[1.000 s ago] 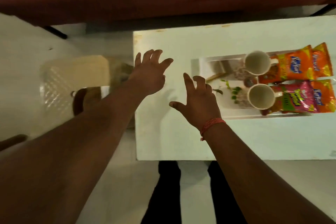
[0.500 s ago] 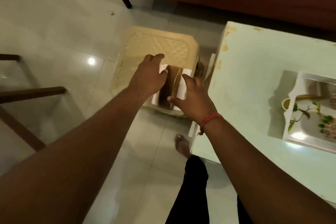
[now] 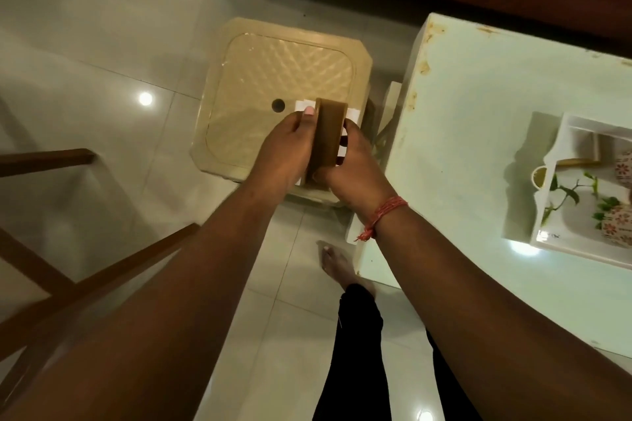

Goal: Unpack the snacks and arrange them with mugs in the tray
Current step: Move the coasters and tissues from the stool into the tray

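The tiled floor point(image 3: 102, 44) lies bare to the left and far side. The pale worktop point(image 3: 478, 147) fills the right, its chipped left edge just beside a cream plastic stool point(image 3: 284, 72). On the worktop's right part sits the white tray point(image 3: 561, 181), cut off by the frame edge — a mug point(image 3: 619, 229) shows only in part. Over the stool's near right corner, the left hand point(image 3: 284, 150) and right hand point(image 3: 355, 171) both grip a brown-and-white packet point(image 3: 328, 133) — fingers curled round its sides.
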A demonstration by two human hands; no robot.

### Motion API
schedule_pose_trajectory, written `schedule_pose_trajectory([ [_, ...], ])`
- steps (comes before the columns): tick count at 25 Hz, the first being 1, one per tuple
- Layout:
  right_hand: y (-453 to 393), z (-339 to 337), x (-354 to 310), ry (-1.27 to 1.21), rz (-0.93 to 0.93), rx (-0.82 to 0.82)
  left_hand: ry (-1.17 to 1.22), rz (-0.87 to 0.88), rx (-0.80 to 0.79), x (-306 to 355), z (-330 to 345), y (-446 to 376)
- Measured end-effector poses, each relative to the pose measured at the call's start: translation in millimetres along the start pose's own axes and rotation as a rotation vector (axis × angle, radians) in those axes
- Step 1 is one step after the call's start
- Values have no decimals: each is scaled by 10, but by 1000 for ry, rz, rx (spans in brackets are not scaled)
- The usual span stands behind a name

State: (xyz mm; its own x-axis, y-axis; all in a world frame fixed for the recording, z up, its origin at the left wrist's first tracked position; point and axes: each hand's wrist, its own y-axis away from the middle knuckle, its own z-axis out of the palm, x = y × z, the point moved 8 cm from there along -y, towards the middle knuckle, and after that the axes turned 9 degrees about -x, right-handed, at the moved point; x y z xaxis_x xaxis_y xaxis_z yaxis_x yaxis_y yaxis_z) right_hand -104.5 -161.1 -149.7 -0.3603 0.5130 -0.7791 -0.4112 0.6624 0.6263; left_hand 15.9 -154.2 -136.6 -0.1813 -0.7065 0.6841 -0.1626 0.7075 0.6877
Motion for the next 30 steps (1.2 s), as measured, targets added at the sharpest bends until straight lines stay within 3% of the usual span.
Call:
schedule_pose_trajectory([
  [8,458,-725,228,-12,4,103,-21,59,0,233,866,242],
  [20,1547,-3022,1121,-198,49,327,-99,96,-278,1007,3508,525],
  [25,1586,-3567,1474,-231,99,361,-20,-25,-361,953,4230,441],
  [30,1434,-3647,1630,-230,163,335,14,-113,-341,829,4399,285],
])
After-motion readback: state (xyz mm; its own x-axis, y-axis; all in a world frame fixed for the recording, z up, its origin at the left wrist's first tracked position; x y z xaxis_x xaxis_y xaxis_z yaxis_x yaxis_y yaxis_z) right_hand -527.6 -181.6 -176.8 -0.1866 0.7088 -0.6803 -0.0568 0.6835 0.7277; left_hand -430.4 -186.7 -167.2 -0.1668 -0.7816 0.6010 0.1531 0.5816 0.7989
